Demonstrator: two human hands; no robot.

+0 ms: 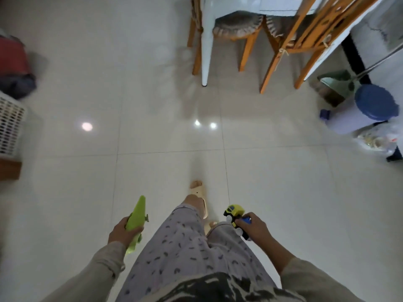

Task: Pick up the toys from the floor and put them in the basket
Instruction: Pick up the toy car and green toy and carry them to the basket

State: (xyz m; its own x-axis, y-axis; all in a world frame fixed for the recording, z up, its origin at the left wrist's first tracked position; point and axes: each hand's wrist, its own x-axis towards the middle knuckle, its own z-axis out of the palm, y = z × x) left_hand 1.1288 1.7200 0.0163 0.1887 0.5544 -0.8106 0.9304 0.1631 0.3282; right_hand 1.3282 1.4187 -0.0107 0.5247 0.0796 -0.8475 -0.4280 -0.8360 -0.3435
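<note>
Head view: left hand [122, 232] grasps a light, stiff green plastic toy [136, 216] mid-body; right hand [253, 225] clutches a small yellow toy truck [234, 212], probably slippery, by its rear; white lattice basket [9, 125] far left.

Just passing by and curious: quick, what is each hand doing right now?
Left hand: closed around a green toy.
Right hand: closed around a yellow toy truck.
</note>
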